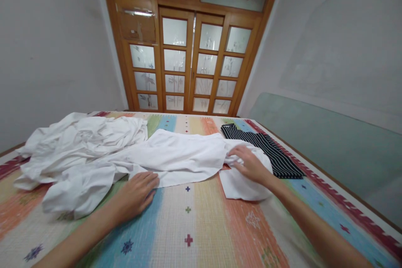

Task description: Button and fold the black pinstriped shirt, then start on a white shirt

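Note:
A white long-sleeved shirt (185,155) lies spread across the bed in front of me. My left hand (138,194) rests flat on its near edge, left of the middle, with fingers stretched out. Over at the shirt's right side, my right hand (248,163) has its fingers and thumb curled on the cloth near the top of a sleeve (243,186). That sleeve bends back toward me and lies on the bed. The other sleeve (81,188) trails crumpled to the left. Exactly how much cloth the right fingers pinch is partly hidden.
A rumpled heap of white cloth (84,134) lies at the left, against the shirt. A folded black garment with white stripes (266,150) sits at the right. Beneath is a striped, multicoloured bedspread (176,226). A pale green headboard-like panel (314,130) borders the right side; wooden glass-paned doors (191,63) stand beyond.

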A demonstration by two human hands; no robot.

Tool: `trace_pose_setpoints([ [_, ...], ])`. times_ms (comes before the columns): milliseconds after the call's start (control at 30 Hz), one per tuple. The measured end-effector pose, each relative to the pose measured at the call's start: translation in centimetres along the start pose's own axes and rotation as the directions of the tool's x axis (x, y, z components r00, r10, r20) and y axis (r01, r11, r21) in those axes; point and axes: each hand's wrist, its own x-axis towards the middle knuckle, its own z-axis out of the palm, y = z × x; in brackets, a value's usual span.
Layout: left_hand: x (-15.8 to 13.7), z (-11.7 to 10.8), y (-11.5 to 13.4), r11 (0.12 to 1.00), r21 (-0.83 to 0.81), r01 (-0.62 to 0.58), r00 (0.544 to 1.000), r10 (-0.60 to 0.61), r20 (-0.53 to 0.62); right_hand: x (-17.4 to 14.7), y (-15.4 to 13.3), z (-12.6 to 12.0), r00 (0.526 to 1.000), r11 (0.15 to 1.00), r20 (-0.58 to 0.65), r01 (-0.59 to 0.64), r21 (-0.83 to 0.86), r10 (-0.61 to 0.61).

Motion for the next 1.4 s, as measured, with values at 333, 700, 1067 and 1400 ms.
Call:
trace_pose_setpoints([
  [333,1.9,-1.9,2.3,0.937,-0.327,0.126,0.983,-0.074,0.165,0.7,-4.2,4.4,0.936,0.986,0.353,0.061,-0.155,-0.002],
  [700,-0.4,-7.8,3.9,0.744,-0.585,0.322,0.779,0.143,0.610,-1.0,-9.7,-1.6,0.691,0.908,0.665,-0.029,0.419,-0.285],
  [1067,9.6,-1.8,1.0,0.923,-0.316,0.217,0.956,-0.135,0.260,-0.3,-14.0,0.2,0.533,0.884,0.731,0.077,0.460,-0.427],
  [1400,17.0,2.9,0.0,0.923,0.071,0.377,0.862,-0.378,0.336,10.1,-5.8,6.1,0.833,0.943,0.504,-0.061,-0.328,0.229],
])
